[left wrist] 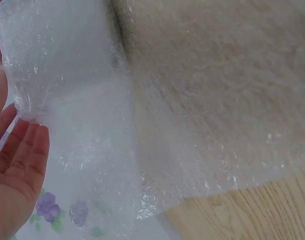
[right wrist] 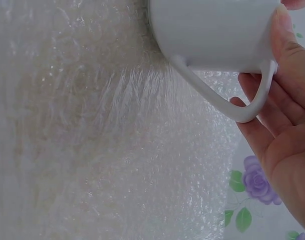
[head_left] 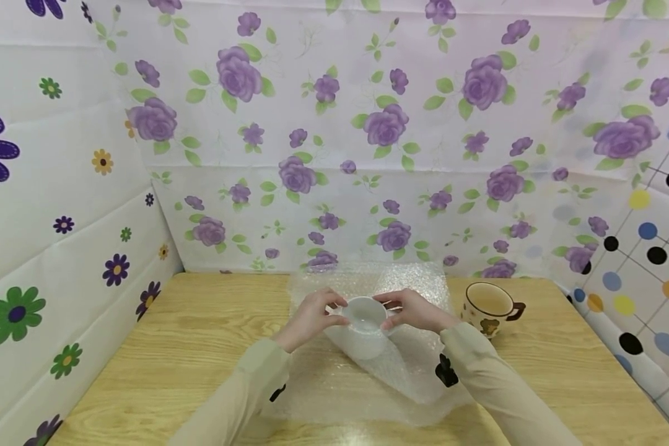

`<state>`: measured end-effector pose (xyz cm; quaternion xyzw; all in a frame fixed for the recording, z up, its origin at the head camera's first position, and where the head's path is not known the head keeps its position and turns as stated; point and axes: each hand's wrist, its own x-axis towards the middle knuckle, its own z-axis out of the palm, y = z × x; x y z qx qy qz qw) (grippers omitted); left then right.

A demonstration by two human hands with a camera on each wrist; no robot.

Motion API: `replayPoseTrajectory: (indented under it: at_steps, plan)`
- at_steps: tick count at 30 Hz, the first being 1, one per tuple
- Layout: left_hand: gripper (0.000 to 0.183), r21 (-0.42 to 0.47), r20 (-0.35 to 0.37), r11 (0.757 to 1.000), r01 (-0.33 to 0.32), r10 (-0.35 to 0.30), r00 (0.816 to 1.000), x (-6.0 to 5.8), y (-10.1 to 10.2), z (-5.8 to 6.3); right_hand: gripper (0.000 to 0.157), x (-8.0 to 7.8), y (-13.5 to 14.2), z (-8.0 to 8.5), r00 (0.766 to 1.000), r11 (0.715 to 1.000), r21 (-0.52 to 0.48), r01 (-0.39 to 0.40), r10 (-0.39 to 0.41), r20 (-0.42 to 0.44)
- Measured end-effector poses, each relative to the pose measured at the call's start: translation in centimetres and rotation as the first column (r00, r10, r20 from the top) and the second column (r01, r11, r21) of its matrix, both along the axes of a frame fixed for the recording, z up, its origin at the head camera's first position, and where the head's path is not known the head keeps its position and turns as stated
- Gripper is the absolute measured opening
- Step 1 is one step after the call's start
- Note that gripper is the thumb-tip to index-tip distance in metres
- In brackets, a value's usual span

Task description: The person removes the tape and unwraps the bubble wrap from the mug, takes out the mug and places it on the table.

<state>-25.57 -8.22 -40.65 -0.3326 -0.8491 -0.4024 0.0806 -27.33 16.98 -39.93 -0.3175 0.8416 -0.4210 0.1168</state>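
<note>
A white mug [head_left: 365, 314] stands in the middle of a sheet of bubble wrap [head_left: 318, 387], its opening facing up toward the head camera. On its left side, my left hand [head_left: 316, 314] holds a folded part of the wrap against the mug near the rim; the left wrist view shows its fingers [left wrist: 35, 150] at the wrap's edge. My right hand [head_left: 418, 311] grips the mug from the right. The right wrist view shows the thumb near the rim and fingers by the handle [right wrist: 227, 104], with that side of the mug uncovered.
A cream mug [head_left: 487, 303] with a dark brown handle and a printed figure stands right of the wrap, close to my right forearm. The wooden table [head_left: 189, 347] is bordered by flowered cloth [head_left: 345, 204] behind and patterned cloths at both sides.
</note>
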Motion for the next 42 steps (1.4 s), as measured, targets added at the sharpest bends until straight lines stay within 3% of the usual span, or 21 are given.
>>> replayPoseTrajectory:
  at_steps: [7,13,23,30,36,42]
  plan:
    - [0.033,-0.018,-0.010,1.000,-0.019,0.019,1.000,0.2,-0.8,0.3,0.060,0.0,0.0,-0.1,1.000,1.000,0.016,0.013,-0.013,-0.002]
    - [0.033,-0.056,-0.032,0.998,0.012,-0.014,0.999,0.1,-1.7,0.4,0.060,0.0,0.0,-0.1,0.999,1.000,0.000,0.028,-0.028,0.022]
    - [0.024,-0.124,0.070,0.992,0.032,-0.024,0.997,0.5,-3.5,0.1,0.062,0.1,0.0,0.0,0.998,0.999,0.000,0.041,-0.041,0.038]
    - [0.023,-0.144,0.060,0.989,0.039,-0.031,0.998,0.8,-4.3,-0.4,0.064,0.1,0.0,-0.1,0.999,1.000,-0.009,0.024,-0.023,0.047]
    - [0.020,-0.123,0.088,0.987,0.099,-0.088,0.992,1.2,-5.0,-0.8,0.063,0.1,0.0,0.0,0.999,1.000,-0.005,0.026,-0.026,0.047]
    - [0.010,-0.060,0.208,0.976,0.209,-0.192,0.959,1.5,-5.9,-1.0,0.062,0.1,0.0,0.0,0.999,0.999,-0.021,0.028,-0.027,0.044]
